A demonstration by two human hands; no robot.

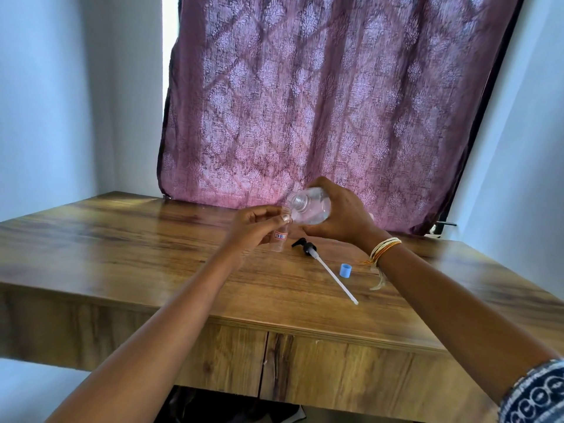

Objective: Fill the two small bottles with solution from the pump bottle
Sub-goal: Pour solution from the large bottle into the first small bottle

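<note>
The right hand (338,215) grips the uncapped pump bottle (311,207), tilted with its mouth against the small bottle (280,238) held by the left hand (254,225). The pump head (308,248) and blue cap (345,269) lie on the table (152,254).

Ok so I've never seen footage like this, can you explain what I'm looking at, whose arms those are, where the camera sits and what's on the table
There is no machine here. The single picture comes from a camera worn on a person's head, looking forward and down, so the two bare arms reaching in from the bottom are that person's own.

The left hand holds a small clear bottle with a label, upright above a wooden table. The right hand grips a bigger clear bottle, tipped over so its open neck meets the small bottle's mouth, apparently to pour.

On the table lie the pump top with its long white tube, taken off the big bottle, and a small blue cap. Behind the table hangs a patterned purple curtain. I can make out only one small bottle.
</note>
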